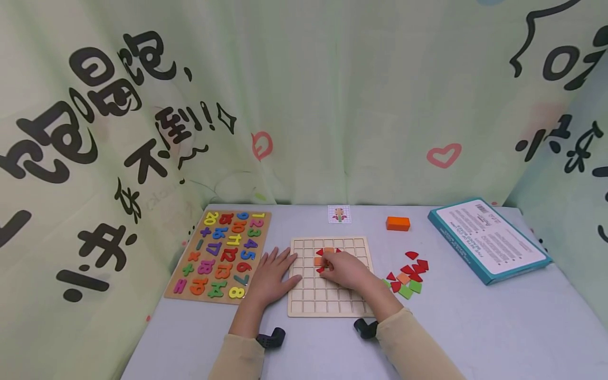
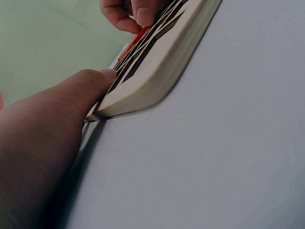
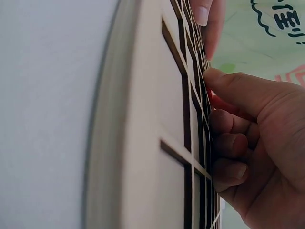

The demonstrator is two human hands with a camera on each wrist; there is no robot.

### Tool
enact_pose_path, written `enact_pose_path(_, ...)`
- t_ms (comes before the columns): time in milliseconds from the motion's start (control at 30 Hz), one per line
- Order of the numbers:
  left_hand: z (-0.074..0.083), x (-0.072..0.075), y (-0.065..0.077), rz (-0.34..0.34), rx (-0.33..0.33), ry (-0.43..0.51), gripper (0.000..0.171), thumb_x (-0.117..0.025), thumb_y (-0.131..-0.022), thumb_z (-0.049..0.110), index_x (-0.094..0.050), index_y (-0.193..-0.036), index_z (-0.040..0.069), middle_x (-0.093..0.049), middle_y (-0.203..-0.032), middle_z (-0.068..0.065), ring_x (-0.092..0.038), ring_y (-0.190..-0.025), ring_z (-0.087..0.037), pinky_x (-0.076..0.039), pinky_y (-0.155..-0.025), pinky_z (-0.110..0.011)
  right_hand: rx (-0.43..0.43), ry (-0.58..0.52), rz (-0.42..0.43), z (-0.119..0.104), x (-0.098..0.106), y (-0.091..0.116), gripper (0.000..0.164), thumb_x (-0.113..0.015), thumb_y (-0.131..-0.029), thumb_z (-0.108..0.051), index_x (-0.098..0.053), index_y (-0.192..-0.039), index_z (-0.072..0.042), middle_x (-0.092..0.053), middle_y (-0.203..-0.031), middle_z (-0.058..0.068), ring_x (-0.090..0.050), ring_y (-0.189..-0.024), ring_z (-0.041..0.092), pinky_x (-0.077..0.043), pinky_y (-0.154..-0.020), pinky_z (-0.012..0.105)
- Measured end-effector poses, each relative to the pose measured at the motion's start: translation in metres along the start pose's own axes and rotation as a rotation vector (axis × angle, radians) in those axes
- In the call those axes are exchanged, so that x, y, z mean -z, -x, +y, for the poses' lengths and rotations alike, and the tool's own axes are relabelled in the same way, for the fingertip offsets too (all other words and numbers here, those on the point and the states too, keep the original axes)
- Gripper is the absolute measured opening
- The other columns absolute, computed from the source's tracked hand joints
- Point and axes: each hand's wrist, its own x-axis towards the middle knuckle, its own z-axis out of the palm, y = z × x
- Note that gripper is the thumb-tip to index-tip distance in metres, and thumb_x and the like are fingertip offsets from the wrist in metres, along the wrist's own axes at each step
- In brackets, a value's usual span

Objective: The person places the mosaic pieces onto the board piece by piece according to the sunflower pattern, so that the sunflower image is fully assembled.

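Note:
A wooden grid board [image 1: 328,309] lies on the table, with a few red and orange tiles in its upper middle cells. My left hand [image 1: 272,277] rests at the board's left side, fingers spread; its thumb [image 2: 97,78] touches the edge. Over the tiles is my right hand [image 1: 349,270], its fingers curled. Thumb and forefinger pinch a small red tile [image 3: 208,93] at the board's surface, mostly covered by the fingers. An orange tile [image 1: 317,261] sits in a cell just left of those fingertips.
Loose red, orange and green tiles [image 1: 415,286] lie right of the board. Behind them stands an orange block [image 1: 398,224]. A patterned card [image 1: 339,214] lies at the back, a teal box [image 1: 489,240] far right, and a number puzzle board [image 1: 218,258] on the left.

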Motion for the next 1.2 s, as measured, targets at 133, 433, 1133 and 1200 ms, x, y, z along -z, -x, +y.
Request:
enact_pose_path(133, 0.000, 0.000, 0.000, -0.001, 0.001, -0.001, 0.069, -0.049, -0.091, 0.067, -0.042, -0.150, 0.032, -0.034, -0.161, 0.005, -0.020, -0.154, -0.026, -0.013, -0.125, -0.053, -0.013, -0.033, -0.002, 0.001, 0.001, 0.001, 0.018, -0.075, -0.088, -0.031, -0.063, -0.097, -0.021, -0.052, -0.066, -0.004, -0.050, -0.062, 0.013, -0.039, -0.058, 0.027)
enact_pose_path(433, 0.002, 0.000, 0.000, 0.001, 0.001, -0.009, 0.070, -0.050, -0.091, 0.067, -0.042, -0.151, 0.031, -0.034, -0.161, 0.004, -0.020, -0.154, -0.027, -0.014, -0.125, -0.053, -0.038, -0.094, 0.037, 0.014, 0.020, 0.019, 0.007, -0.068, -0.093, -0.032, -0.065, -0.096, -0.026, -0.057, -0.074, -0.007, -0.052, -0.071, 0.013, -0.045, -0.064, 0.027)
enact_pose_path(1133, -0.001, -0.006, -0.002, 0.003, 0.012, -0.017, 0.071, -0.048, -0.091, 0.069, -0.040, -0.151, 0.033, -0.032, -0.162, 0.006, -0.019, -0.154, -0.026, -0.014, -0.125, -0.052, -0.216, -0.123, 0.078, 0.112, 0.088, 0.086, 0.025, -0.064, -0.096, -0.032, -0.065, -0.115, -0.015, -0.064, -0.095, 0.002, -0.055, -0.086, 0.018, -0.051, -0.069, 0.027)
enact_pose_path(1200, -0.001, -0.006, -0.002, 0.002, 0.013, -0.020, 0.071, -0.049, -0.090, 0.069, -0.040, -0.151, 0.034, -0.032, -0.162, 0.006, -0.019, -0.154, -0.026, -0.013, -0.125, -0.052, -0.211, -0.120, 0.074, 0.121, 0.089, 0.090, 0.027, -0.065, -0.095, -0.031, -0.065, -0.116, -0.014, -0.064, -0.096, 0.003, -0.055, -0.088, 0.019, -0.052, -0.070, 0.027)
